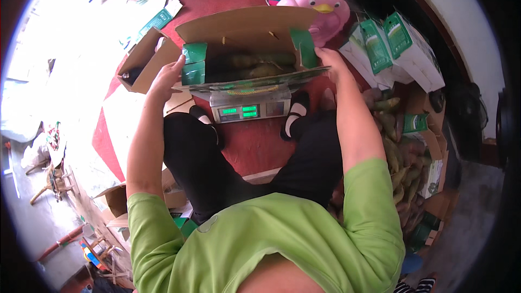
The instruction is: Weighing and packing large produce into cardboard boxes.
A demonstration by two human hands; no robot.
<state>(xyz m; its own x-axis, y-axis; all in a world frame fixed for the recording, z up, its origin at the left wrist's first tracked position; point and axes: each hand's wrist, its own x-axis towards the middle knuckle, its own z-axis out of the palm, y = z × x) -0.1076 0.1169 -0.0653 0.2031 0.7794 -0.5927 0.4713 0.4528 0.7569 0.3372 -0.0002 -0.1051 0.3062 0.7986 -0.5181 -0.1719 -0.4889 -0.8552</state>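
An opened cardboard box (217,30) with green printed corner flaps rests on a digital scale (251,109) between my feet. Inside it lie long greenish-brown vegetables (266,69), partly in shadow; they look like shoots or roots. My left hand (167,77) grips the box at its left end, beside the green flap. At the right end my right hand (332,62) holds the box by its side and near flap. The fingers of both hands are partly hidden behind the cardboard. Green digits glow on the scale's front panel.
A heap of similar vegetables (399,157) lies to my right. White and green cartons (415,57) stand at the far right, near a pink duck-faced plastic seat (325,19). Another brown box (149,65) sits at the left. Further left is a small wooden stool (54,184).
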